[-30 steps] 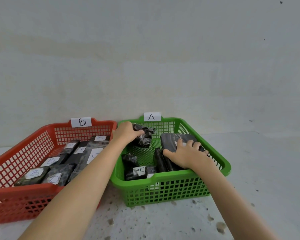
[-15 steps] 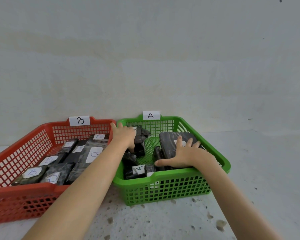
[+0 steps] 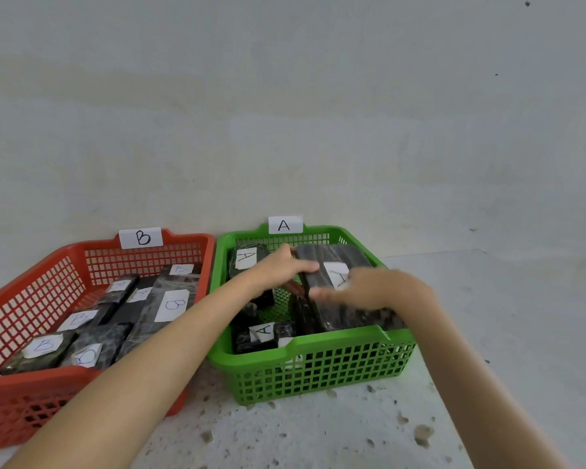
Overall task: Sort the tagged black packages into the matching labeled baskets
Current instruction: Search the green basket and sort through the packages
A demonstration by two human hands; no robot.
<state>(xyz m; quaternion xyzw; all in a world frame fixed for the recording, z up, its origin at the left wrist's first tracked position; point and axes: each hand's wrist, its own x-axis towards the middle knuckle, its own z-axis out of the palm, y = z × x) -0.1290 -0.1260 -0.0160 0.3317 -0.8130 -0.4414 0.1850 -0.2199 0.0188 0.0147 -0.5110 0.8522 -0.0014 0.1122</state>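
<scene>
Both my left hand and right hand rest flat, fingers extended (right blurred), on large black wrapped package inside green plastic mesh basket.

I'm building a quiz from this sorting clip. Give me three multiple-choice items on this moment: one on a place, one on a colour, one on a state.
1. Where are both hands?
A. Over the green basket
B. Over the red basket
C. On the floor

2. What colour is the basket labelled B?
A. Green
B. Blue
C. Red

3. How does the red basket stand?
A. Empty
B. Holding tagged packages
C. Overturned

Answers:
1 A: the left hand and right hand meet over the green basket.
2 C: the B label sits on the red basket.
3 B: B-tagged packages lie inside.
</scene>
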